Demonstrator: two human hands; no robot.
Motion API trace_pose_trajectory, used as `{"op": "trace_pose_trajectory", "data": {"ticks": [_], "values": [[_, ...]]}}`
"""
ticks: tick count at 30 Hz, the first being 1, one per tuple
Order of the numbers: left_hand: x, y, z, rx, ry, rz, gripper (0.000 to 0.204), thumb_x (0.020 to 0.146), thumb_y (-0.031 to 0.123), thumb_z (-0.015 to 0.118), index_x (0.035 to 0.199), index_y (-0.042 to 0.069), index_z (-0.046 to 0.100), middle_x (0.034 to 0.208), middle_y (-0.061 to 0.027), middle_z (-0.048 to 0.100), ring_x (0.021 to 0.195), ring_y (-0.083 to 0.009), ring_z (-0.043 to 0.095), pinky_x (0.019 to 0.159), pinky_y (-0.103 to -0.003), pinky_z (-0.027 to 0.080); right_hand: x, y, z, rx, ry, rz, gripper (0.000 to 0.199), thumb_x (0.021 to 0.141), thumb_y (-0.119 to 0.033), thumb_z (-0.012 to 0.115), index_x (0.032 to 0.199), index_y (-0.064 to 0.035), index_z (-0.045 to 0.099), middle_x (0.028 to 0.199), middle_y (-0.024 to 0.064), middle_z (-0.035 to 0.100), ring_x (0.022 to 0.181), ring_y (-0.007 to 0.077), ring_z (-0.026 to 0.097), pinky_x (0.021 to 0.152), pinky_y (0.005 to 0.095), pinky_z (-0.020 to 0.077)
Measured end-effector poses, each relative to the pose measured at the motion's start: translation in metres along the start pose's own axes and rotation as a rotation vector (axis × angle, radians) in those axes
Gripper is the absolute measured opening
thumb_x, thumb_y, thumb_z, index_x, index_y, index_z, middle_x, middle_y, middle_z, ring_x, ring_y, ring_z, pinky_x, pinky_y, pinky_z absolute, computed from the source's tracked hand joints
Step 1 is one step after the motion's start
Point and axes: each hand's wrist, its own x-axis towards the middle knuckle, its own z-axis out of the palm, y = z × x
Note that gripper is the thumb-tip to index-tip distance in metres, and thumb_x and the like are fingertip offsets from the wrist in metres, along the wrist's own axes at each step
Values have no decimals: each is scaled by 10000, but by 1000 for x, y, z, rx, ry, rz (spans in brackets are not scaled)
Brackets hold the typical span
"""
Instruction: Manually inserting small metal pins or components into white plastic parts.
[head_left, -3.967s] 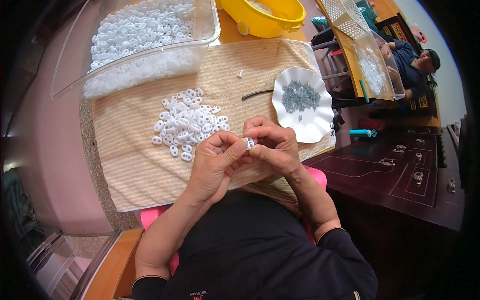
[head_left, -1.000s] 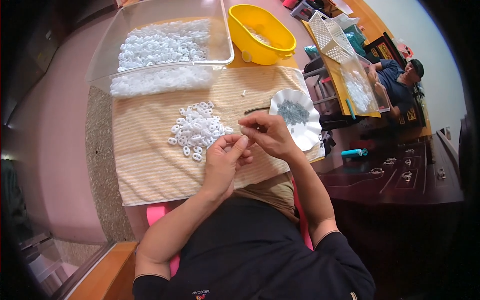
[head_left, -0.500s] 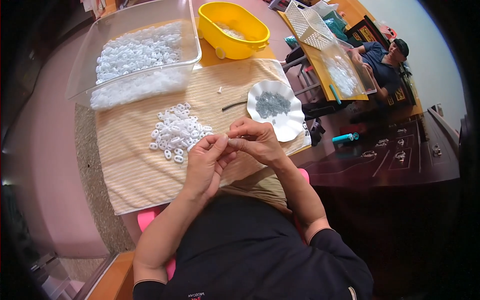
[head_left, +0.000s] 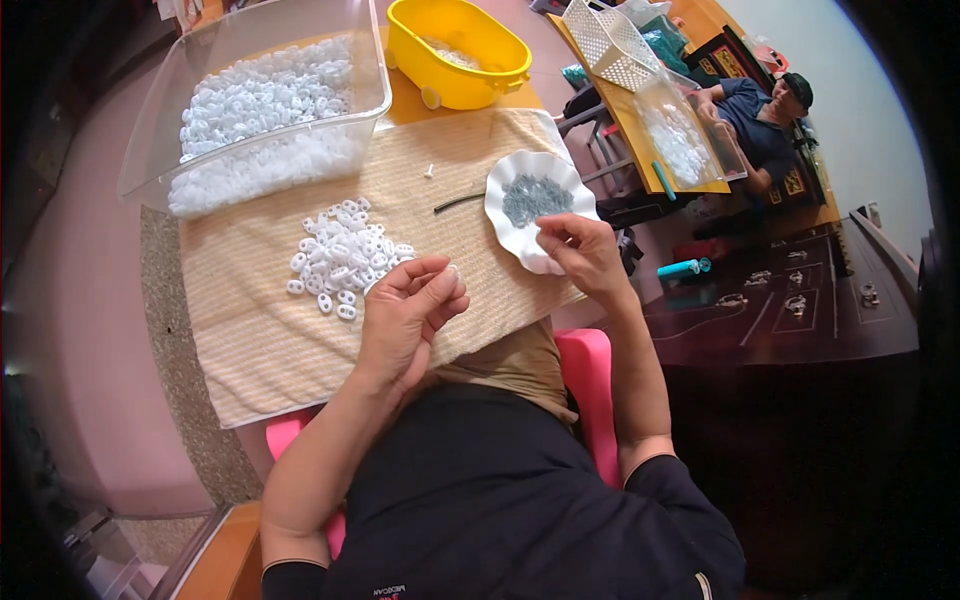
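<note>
My left hand (head_left: 412, 315) is closed in a pinch above the towel, and a small white plastic piece (head_left: 455, 274) shows only partly at its fingertips. My right hand (head_left: 585, 255) hangs over the near right rim of a white scalloped plate (head_left: 516, 236). Its thumb and fingers are drawn together; anything between them is too small to make out. Tiny grey-clear pieces (head_left: 533, 198) lie heaped on that plate. Left of my left hand spreads a pile of white oval plastic pieces with two holes (head_left: 340, 248).
A striped towel (head_left: 260, 355) covers the table. On it lie a thin black stick (head_left: 458, 203) and a small white part (head_left: 430, 172). Behind stand a clear bin (head_left: 375, 105) full of white pieces and a yellow tub (head_left: 440, 82). A person (head_left: 755, 125) sits at another table.
My hands have parted: the right has moved away to the right, over the plate, while the left stays pinched near the pile. The whole view has shifted slightly.
</note>
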Motion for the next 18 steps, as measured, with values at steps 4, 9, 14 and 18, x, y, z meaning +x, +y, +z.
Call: {"op": "trace_pose_trajectory", "data": {"ticks": [4,9,14,18], "values": [[0,-2,-1,20,-7,-4,165,868,36,649,1025,22,601,858,-69,644,769,-143,648,702,-259,583,4,9,-13,-348,26,-52,183,798,6,637,978,21,670,728,74,649,667,99,597,622,249,480],[0,-3,-2,40,-5,-13,166,866,33,651,1025,19,604,857,-66,644,766,-139,645,709,-256,580,10,6,-13,-518,19,-72,170,778,-53,642,932,11,673,754,155,662,689,234,665,645,305,503],[2,-3,-3,37,-16,-20,164,863,30,652,1020,17,604,859,-68,645,771,-141,644,717,-258,576,15,5,-11,-570,3,-57,167,766,-82,645,907,4,675,770,176,660,726,303,670,663,345,511],[1,-2,-3,39,-23,-22,163,861,27,652,1016,16,603,862,-69,647,777,-143,644,723,-262,575,19,6,-11,-627,-29,-68,162,778,-113,636,904,-20,676,783,174,663,756,313,666,694,369,508]]}}
